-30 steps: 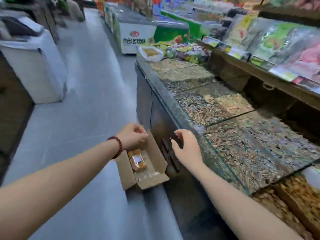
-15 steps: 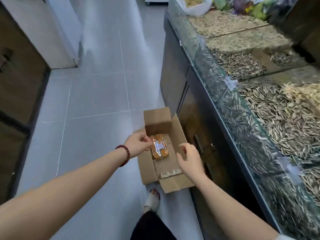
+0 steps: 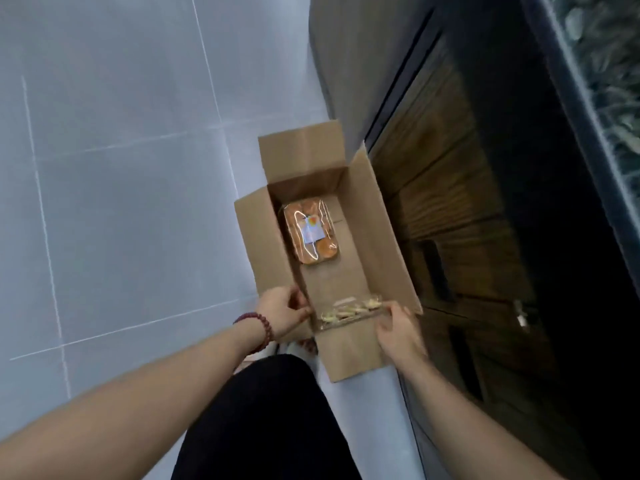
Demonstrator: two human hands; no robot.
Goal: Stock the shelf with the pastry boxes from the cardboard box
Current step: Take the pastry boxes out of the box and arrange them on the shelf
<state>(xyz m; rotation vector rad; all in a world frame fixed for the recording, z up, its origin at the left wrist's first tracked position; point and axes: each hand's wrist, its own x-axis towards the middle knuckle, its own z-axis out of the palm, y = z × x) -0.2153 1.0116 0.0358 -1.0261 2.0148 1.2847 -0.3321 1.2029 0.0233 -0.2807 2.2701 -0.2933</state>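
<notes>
An open cardboard box (image 3: pixel 367 216) stands on the floor in front of my legs. At its far end lies a clear pastry box (image 3: pixel 311 233) of golden-brown pastries with a white label. At the near end a second clear pastry box (image 3: pixel 349 310) with pale contents stands on edge. My left hand (image 3: pixel 282 311), with a bead bracelet at the wrist, holds its left end with curled fingers. My right hand (image 3: pixel 398 329) pinches its right end by the carton's right flap.
The dark wooden base of a display counter (image 3: pixel 467 202) rises directly right of the carton, with a glass-fronted bin of seeds (image 3: pixel 609 64) above it. Grey tiled floor (image 3: pixel 121 202) stretches to the left. My dark trouser leg (image 3: pixel 266 420) is just below the carton.
The view has tipped down from the counter to the carton. Both hands moved from the far pastry box and right flap back to the near end, onto the clear box there.
</notes>
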